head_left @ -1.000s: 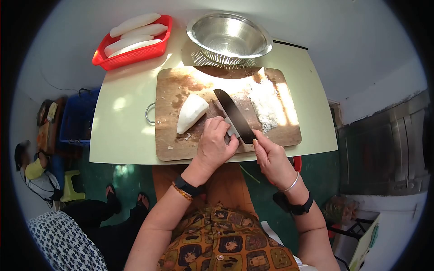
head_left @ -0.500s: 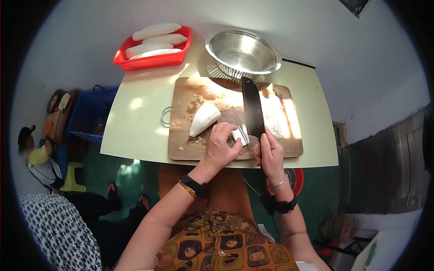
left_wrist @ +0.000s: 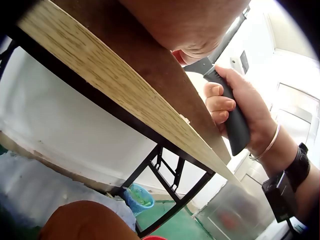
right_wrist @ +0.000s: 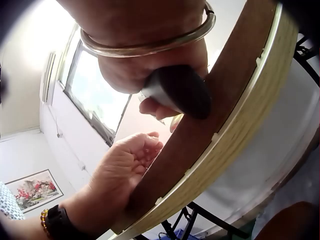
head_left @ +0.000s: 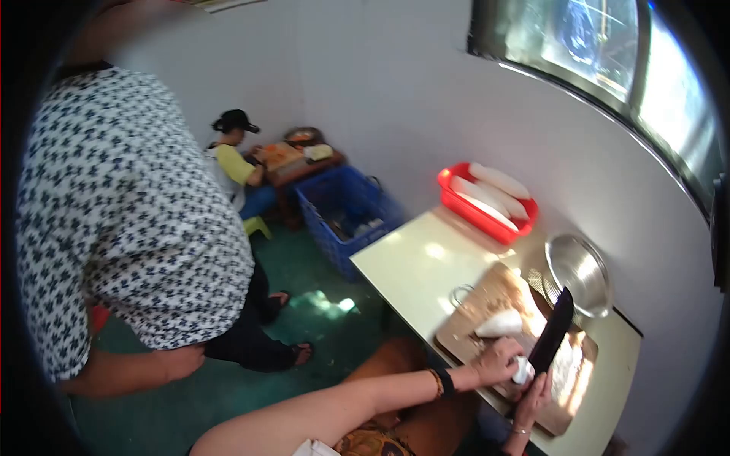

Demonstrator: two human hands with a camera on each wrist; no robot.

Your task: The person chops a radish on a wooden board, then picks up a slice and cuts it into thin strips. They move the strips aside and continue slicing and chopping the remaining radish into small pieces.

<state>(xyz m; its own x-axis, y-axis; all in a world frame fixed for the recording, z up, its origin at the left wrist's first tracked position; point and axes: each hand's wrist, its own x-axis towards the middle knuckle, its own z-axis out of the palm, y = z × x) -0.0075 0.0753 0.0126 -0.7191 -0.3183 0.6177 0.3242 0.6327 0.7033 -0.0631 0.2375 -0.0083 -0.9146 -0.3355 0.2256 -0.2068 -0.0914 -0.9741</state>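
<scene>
The small white vegetable piece (head_left: 522,370) sat pinched by my left hand (head_left: 498,362), the black-handled knife (head_left: 553,334) at two o'clock, gripped by my right hand (head_left: 534,397).

- Bright daylight glares through the window (head_left: 578,42) above the table (head_left: 414,254).
- Sun patches dapple the table and the floor (head_left: 327,304) beside it.
- Head view: slightly soft, curved, black at the edges.
- Wrist views: washed-out whites beyond the table's shaded edge.
</scene>
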